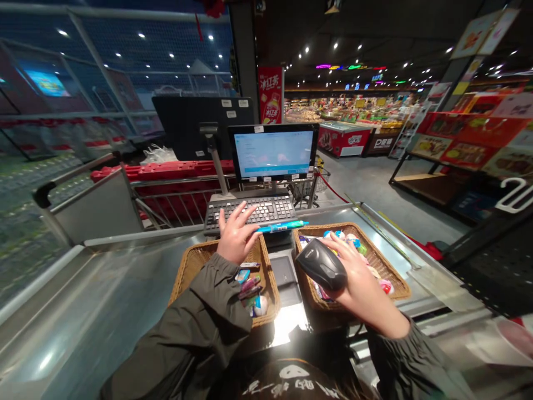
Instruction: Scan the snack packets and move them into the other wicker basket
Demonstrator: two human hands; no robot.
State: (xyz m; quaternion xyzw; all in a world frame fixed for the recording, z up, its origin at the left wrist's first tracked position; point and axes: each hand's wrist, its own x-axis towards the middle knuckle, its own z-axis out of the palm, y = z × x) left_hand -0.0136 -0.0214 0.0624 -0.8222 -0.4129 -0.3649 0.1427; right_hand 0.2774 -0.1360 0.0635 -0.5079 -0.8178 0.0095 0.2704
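My left hand [238,236] is over the front of a black keyboard [266,211], its fingers partly spread. A slim bright-blue pen [283,226] sticks out to the right from that hand, its near end hidden by the fingers. My right hand [356,272] is wrapped round a black handheld barcode scanner [322,265] above the right wicker basket [402,286]. Inside this basket lie small colourful packaged goods [353,241], partly covered by the hand and scanner. The left wicker basket [183,272], under my left forearm, holds several small packaged items [250,286].
A lit monitor [275,153] stands behind the keyboard, with a second dark screen [200,128] back to me at its left. The metal counter [79,316] runs to both sides. Behind it stand a metal railing [179,197] and, at right, a display shelf [470,144].
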